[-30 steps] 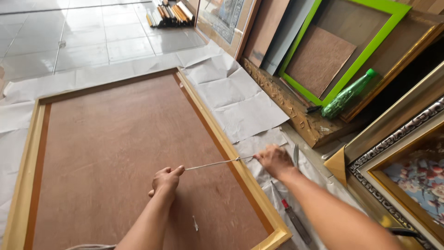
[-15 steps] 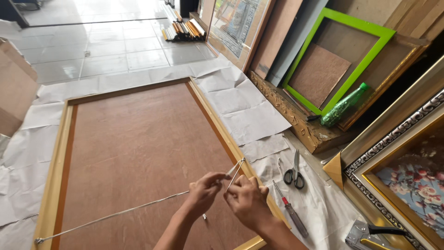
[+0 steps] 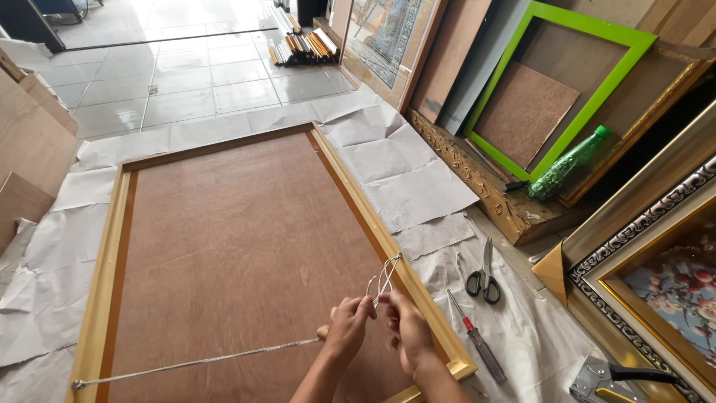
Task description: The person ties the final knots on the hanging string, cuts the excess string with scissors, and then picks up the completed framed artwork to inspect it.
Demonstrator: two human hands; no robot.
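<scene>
Tiled workshop floor, partly covered with white paper sheets; framed pictures and loose mouldings lean along the right wall.

Item 1: large gold picture frame, lying face down on the paper, brown backing board uppermost.

Item 2: pale hanging cord, fixed at the frame's left rail and running taut across the board to both hands; its end is looped at a fixing on the right rail.

Item 3: left hand, grip pinched closed on the cord. Right hand, fingers closed on the cord's loops just beside the left hand, above the board near the right rail.

Item 4: tools on the paper right of the frame: black-handled scissors, red-handled screwdriver, staple gun. Green bottle rests against the stacked frames.

Risk, as judged: cord could slip through the fingers and slacken, leaving a loose knot; an overhard pull could strain the rail fixing.
</scene>
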